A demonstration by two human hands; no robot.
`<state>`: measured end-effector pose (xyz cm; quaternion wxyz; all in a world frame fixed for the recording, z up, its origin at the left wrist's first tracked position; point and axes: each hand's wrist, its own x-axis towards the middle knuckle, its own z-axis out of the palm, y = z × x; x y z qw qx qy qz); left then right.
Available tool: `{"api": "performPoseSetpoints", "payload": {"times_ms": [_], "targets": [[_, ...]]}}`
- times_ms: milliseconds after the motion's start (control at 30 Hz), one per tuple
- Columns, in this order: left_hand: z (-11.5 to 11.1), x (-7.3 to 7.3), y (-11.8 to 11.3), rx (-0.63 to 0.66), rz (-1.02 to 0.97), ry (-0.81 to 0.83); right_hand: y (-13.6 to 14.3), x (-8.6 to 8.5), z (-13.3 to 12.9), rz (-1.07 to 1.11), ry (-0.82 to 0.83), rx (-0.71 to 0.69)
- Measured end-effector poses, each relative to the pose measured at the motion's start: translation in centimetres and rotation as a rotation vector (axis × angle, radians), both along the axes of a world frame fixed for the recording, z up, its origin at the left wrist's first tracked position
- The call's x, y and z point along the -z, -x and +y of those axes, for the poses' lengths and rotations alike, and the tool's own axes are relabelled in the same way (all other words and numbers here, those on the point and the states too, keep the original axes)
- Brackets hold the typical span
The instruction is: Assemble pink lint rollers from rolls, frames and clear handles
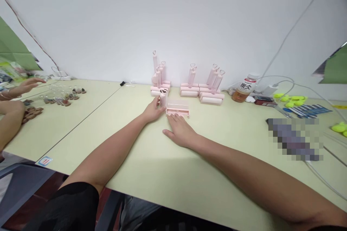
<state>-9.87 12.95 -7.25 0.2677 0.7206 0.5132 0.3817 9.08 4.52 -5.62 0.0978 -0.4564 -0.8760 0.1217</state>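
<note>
My left hand (154, 110) is closed around the side of a short, pale pink cylinder (163, 99) that stands upright. Its top end shows dark and white shapes; it looks like part of a lint roller. Just right of it lies an open pink case (185, 112) with a clear lid (178, 104) raised behind. My right hand (179, 130) lies palm down in front of the case, fingers stretched out to its front edge and thumb apart. Behind stand several pink lint rollers with upright handles, in a left group (159, 89), a middle one (189, 91) and a right group (211, 98).
A drink bottle (244, 88) stands right of the rollers, near cables and a charger (270, 89). Yellow-green objects (294, 100), blue-and-white tools (309, 110) and a blurred flat item (292, 140) lie at right. At left, another person's hand (28, 86) is above small bagged pieces (61, 95).
</note>
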Motion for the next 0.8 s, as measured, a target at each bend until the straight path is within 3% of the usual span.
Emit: {"api": "performPoseSetpoints", "payload": {"times_ms": [167,267,433,533,667,800], "targets": [[-0.1,0.0,0.0,-0.01,-0.002,-0.001,-0.3,0.0,-0.2,0.057,-0.018,-0.051],[-0.1,0.0,0.1,-0.021,-0.007,0.013,-1.6,-1.3,1.2,0.184,-0.126,-0.068],[-0.4,-0.2,-0.2,-0.055,-0.029,0.04,-5.4,-5.3,7.9,0.169,-0.259,0.26],[-0.5,-0.3,-0.2,-0.104,-0.015,0.066,-7.4,-6.9,12.6,0.128,-0.232,0.367],[-0.6,-0.2,-0.2,-0.142,-0.022,0.046,-8.2,-6.9,16.8,0.056,-0.179,0.412],[-0.6,0.0,-0.2,-0.191,0.001,-0.002,-7.2,-5.8,18.8,-0.006,-0.149,0.351]]}}
